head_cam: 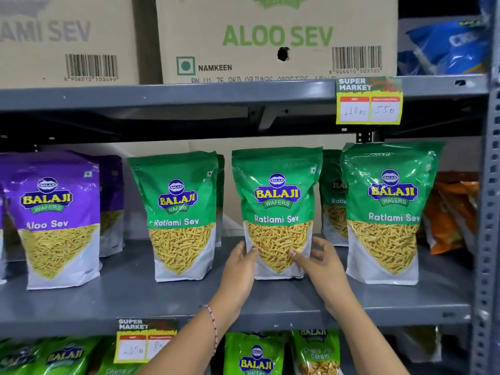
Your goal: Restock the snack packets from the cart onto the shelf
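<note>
A green Ratlami Sev packet (277, 201) stands upright in the middle of the grey shelf (130, 301). My left hand (239, 269) touches its lower left edge. My right hand (320, 262) holds its lower right side, fingers across the front. Two more green Ratlami Sev packets stand on either side, one at left (180, 212) and one at right (389, 209), with others behind them. The cart is out of view.
Purple Aloo Sev packets (54, 215) stand at the left, orange packets (449, 212) at the far right. Cardboard Aloo Sev boxes (276, 36) fill the shelf above. A price tag (369, 101) hangs from that shelf. Green packets (255, 353) sit on the shelf below. A steel upright (488, 212) borders the right.
</note>
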